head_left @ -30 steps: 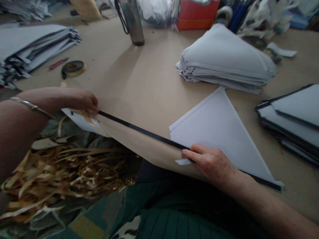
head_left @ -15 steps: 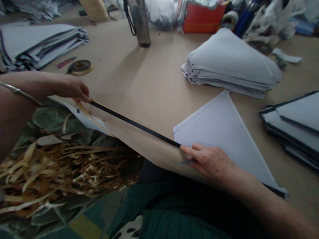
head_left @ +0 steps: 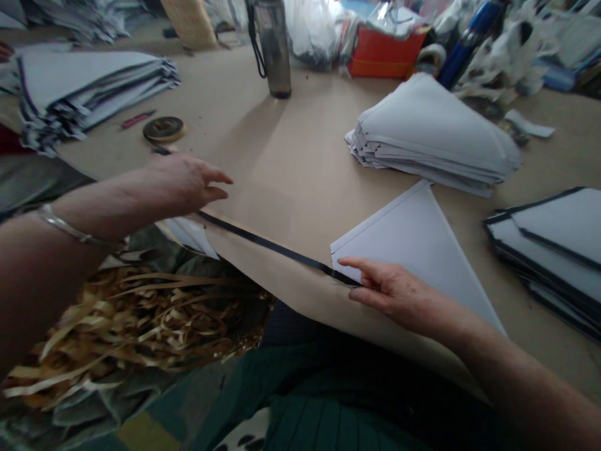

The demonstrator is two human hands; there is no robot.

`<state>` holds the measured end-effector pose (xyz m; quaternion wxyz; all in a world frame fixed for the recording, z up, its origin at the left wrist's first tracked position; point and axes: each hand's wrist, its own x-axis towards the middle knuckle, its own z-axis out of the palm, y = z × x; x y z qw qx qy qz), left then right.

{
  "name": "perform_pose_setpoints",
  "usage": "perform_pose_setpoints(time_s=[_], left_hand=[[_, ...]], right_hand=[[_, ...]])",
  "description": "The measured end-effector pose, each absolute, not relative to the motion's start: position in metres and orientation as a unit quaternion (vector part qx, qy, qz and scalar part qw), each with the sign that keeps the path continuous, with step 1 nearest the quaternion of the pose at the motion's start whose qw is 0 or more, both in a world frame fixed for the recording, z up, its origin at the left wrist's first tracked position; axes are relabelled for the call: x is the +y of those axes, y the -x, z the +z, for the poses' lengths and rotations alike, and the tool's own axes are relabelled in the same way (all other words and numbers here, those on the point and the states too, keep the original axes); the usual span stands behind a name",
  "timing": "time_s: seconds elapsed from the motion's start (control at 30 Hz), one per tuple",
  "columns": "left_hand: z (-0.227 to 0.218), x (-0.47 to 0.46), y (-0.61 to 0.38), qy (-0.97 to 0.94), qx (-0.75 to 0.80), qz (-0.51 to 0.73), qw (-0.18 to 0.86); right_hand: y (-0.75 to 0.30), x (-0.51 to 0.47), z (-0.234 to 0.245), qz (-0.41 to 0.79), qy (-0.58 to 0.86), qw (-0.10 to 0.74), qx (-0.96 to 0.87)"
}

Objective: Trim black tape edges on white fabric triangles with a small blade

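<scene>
Left grip (head_left: 185, 181) now just above black strip (head_left: 272, 246)

Thin silver bangle (head_left: 61, 225) on wrist behind left hand (head_left: 188, 181); forearms bare; dark green pleated garment (head_left: 328, 413) over lap

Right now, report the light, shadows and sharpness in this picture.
Head view: dim, soft light from the far side; the metal flask throws a long faint shadow toward the camera over the table; far clutter is soft, the left hand slightly smeared, the frame's edges bowed by the wide lens; no glare.
</scene>
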<state>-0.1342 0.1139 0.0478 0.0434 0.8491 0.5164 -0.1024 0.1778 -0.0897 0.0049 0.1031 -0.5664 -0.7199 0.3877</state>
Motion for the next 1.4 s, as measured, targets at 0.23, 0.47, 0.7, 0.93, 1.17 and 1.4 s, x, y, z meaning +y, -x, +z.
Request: perform_pose_setpoints(time_s=[0.23, 0.47, 0.7, 0.93, 1.17, 1.4], left_hand=[[0.007, 0.014, 0.045, -0.941, 0.293, -0.071, 0.153], [0.003, 0.004, 0.029, -0.939, 0.321, -0.081, 0.090], [0.022, 0.009, 0.021, -0.936, 0.302, -0.154, 0.096], [0.028, 0.009, 0.011, -0.909, 0.321, -0.181, 0.197], [0.028, -0.027, 0.012, -0.813, 0.250, -0.062, 0.523], [0.025, -0.054, 0.014, -0.663, 0.382, 0.126, 0.631]], right_hand=[[-0.164, -0.099, 0.003, 0.320, 0.639, 0.213, -0.667], [-0.146, -0.095, -0.010, 0.390, 0.673, 0.180, -0.602], [-0.136, -0.092, -0.015, 0.344, 0.699, 0.150, -0.609], [-0.133, -0.090, -0.016, 0.327, 0.702, 0.127, -0.620], [-0.137, -0.089, -0.024, 0.359, 0.670, 0.158, -0.630], [-0.186, -0.105, -0.005, 0.518, 0.616, 0.434, -0.404]])
